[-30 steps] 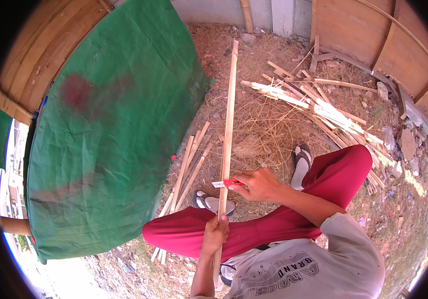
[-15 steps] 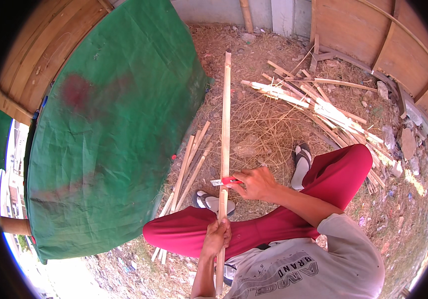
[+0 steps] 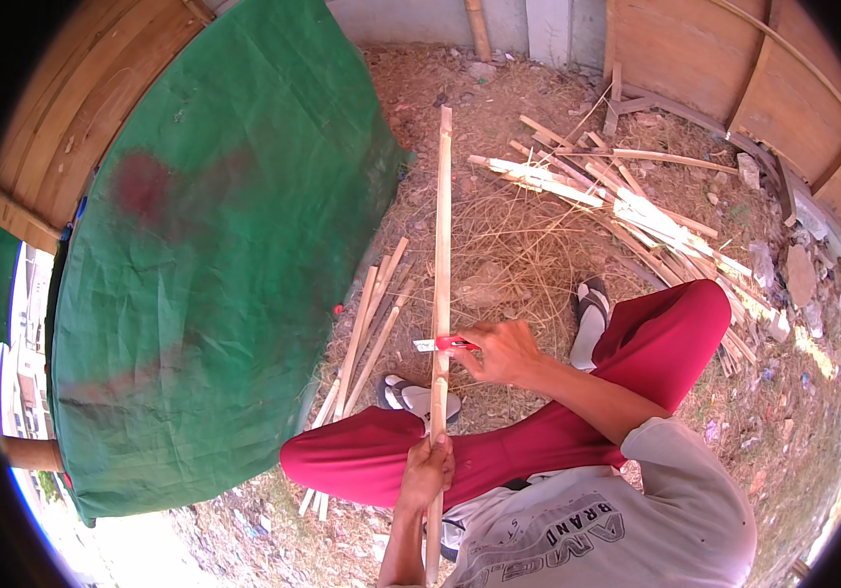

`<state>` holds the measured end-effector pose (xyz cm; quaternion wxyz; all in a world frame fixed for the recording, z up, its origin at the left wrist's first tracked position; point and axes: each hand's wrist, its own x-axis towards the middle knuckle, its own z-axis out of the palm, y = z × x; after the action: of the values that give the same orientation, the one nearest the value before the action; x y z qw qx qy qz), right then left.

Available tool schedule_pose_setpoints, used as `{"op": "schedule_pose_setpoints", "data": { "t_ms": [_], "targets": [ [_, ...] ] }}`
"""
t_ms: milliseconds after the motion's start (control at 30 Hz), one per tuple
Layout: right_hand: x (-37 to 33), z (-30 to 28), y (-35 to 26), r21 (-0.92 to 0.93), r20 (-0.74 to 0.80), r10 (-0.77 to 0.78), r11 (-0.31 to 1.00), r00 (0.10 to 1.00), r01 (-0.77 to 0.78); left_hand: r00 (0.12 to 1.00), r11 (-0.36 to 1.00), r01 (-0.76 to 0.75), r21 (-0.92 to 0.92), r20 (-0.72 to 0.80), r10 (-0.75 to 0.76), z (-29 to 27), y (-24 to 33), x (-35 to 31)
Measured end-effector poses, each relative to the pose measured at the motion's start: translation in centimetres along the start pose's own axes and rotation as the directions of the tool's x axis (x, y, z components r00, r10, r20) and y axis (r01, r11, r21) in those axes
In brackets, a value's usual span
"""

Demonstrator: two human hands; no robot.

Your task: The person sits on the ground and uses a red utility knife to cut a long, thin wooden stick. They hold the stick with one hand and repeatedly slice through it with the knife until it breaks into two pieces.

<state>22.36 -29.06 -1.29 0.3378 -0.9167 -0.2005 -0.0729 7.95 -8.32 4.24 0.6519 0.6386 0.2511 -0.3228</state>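
Note:
A long pale bamboo strip [image 3: 443, 216] stretches away from my lap across the middle of the view. Closed around its near part, in front of my shirt, is my left hand [image 3: 426, 468]. My right hand [image 3: 504, 353] grips a red utility knife [image 3: 454, 342] farther up the strip. The knife lies crosswise on the bamboo, and its pale blade sticks out past the strip's left edge. Fingers partly cover the knife's handle.
A green tarp [image 3: 215, 284] hangs at the left. Several split bamboo strips [image 3: 371, 318] lie beside it, and a larger bamboo pile [image 3: 636, 211] lies at the right. Dry shavings [image 3: 518, 245] cover the ground ahead. Wooden panels [image 3: 704, 59] stand at the back right.
My right hand and the knife have slid a little farther away along the strip. My left hand keeps its hold at nearly the same place.

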Motion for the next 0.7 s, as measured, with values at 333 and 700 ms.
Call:
{"op": "schedule_pose_setpoints", "data": {
  "t_ms": [333, 700],
  "targets": [
    [3.1, -1.1, 3.3, -0.070, -0.153, 0.149, 0.984, 0.977, -0.161, 0.999, 0.998, 0.033, 0.052, 0.003, -0.033, -0.4, -2.4, -2.8],
    [5.1, -3.3, 8.1, -0.128, -0.137, 0.376, 0.911, 0.916, -0.393, 0.996, 0.981, 0.092, 0.173, 0.006, -0.094, -2.4, -6.2, -7.7]
  ]
}}
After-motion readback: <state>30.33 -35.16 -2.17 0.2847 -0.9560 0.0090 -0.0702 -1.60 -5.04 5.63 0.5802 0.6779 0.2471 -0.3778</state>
